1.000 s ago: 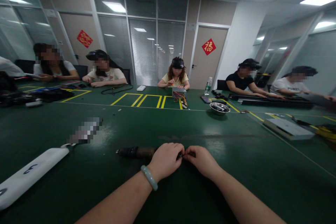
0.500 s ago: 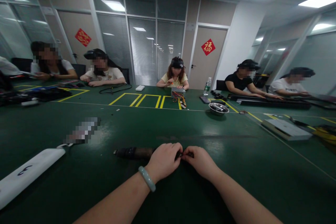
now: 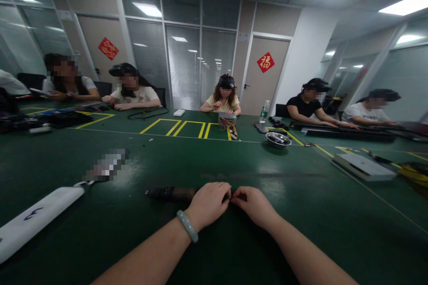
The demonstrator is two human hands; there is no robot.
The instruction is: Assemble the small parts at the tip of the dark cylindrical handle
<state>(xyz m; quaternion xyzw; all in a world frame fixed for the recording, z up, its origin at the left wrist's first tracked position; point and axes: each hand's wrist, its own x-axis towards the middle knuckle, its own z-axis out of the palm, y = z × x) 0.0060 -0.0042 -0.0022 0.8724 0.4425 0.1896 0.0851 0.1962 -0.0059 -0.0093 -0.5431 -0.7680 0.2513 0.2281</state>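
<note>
A dark cylindrical tool [image 3: 182, 194], perhaps an electric screwdriver, lies lengthwise on the green table with its narrow metal tip to the left. My left hand [image 3: 207, 202] is closed over its right end, hiding that part. Close against those fingers, my right hand [image 3: 252, 205] pinches at the tool's right end. Whatever small piece sits between the right fingertips is too hidden to make out. A pale green bangle [image 3: 187, 226] circles my left wrist.
A white long case [image 3: 42, 218] lies at left, beside a blurred-out object [image 3: 109, 164]. Farther off are a metal bowl [image 3: 278, 140], a wired grey box [image 3: 227, 119], a water bottle [image 3: 264, 111] and a flat light box [image 3: 364, 167]. Several people sit across the table.
Both hands stay at the tool's right end with almost no visible movement. The view has shifted very slightly.
</note>
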